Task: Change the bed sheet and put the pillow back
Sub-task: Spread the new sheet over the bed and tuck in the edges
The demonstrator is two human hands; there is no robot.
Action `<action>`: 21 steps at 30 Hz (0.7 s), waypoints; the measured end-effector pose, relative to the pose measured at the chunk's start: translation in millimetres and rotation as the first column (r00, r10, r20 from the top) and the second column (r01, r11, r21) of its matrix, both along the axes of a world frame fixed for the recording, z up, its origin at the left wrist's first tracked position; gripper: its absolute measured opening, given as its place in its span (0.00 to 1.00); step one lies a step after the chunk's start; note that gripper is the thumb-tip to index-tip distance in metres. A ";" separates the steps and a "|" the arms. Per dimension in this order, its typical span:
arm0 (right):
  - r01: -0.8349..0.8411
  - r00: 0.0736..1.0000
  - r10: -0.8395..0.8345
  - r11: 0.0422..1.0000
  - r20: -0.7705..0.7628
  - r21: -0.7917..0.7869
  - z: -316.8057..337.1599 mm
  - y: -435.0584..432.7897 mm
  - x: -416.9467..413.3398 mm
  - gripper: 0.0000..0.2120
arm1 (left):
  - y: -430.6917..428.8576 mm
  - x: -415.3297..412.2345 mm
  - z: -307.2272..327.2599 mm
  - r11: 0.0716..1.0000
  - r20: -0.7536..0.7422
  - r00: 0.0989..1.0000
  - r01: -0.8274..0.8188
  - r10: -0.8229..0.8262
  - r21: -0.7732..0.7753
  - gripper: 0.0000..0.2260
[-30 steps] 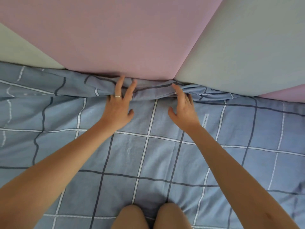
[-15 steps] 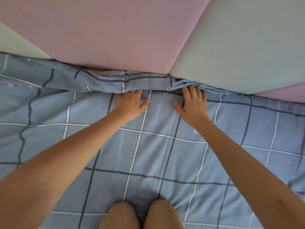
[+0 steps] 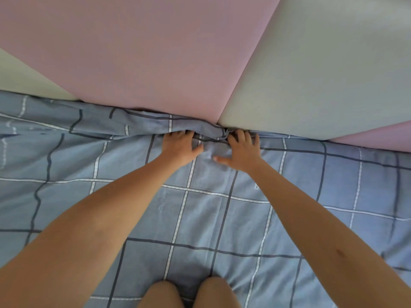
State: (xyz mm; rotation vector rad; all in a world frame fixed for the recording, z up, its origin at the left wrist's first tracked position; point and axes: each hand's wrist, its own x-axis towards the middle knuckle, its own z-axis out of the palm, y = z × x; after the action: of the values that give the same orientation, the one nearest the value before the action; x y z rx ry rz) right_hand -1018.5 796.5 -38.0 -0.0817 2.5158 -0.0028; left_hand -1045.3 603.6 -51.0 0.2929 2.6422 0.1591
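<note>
Pressing bed sheet (image 3: 201,215) fold: left hand (image 3: 179,150), right hand (image 3: 242,152); left grip unclear.

On the bed (image 3: 333,241), a blue checked sheet (image 3: 200,214), flat away from the padded headboard (image 3: 155,52) and bunched up just against it.
</note>
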 end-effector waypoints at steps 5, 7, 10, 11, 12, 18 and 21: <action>-0.020 0.998 0.017 0.999 0.065 0.046 -10.1 0.5 8.4 0.48 | -2.6 5.1 -5.0 0.999 -0.106 0.994 0.032 -0.035 -0.029 0.32; 0.013 1.000 -0.013 1.000 0.016 0.008 -5.3 -1.3 -3.4 0.47 | 5.2 -6.5 -2.1 1.000 -0.104 0.995 -0.005 0.002 -0.024 0.33; 0.075 0.997 -0.074 0.993 0.020 -0.090 2.0 2.0 -23.0 0.43 | 6.9 -16.6 4.2 0.999 -0.057 0.998 -0.018 0.016 -0.028 0.33; 0.090 0.995 -0.084 0.989 0.056 -0.118 4.9 4.1 -28.4 0.42 | 5.3 -19.4 7.1 0.999 -0.024 1.000 -0.017 0.016 -0.033 0.32; 0.104 0.991 -0.090 0.984 0.099 -0.144 8.4 6.2 -33.1 0.41 | 3.4 -21.7 10.2 0.999 0.014 1.000 -0.009 0.009 -0.032 0.31; 0.204 0.889 -0.102 0.961 0.446 -0.186 31.4 17.0 -56.0 0.52 | -15.6 -16.3 40.5 0.983 0.094 0.980 0.180 -0.178 -0.016 0.27; 0.175 0.857 -0.049 0.964 0.512 -0.201 41.8 18.7 -56.0 0.52 | -23.8 -9.7 46.9 0.963 0.144 0.953 0.270 -0.268 0.004 0.29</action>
State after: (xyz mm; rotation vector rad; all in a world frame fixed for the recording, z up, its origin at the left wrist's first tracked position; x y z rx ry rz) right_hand -1074.5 815.2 3.7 -0.0253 1.9771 -0.3389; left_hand -1055.0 579.8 -4.1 0.6093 2.4308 0.0662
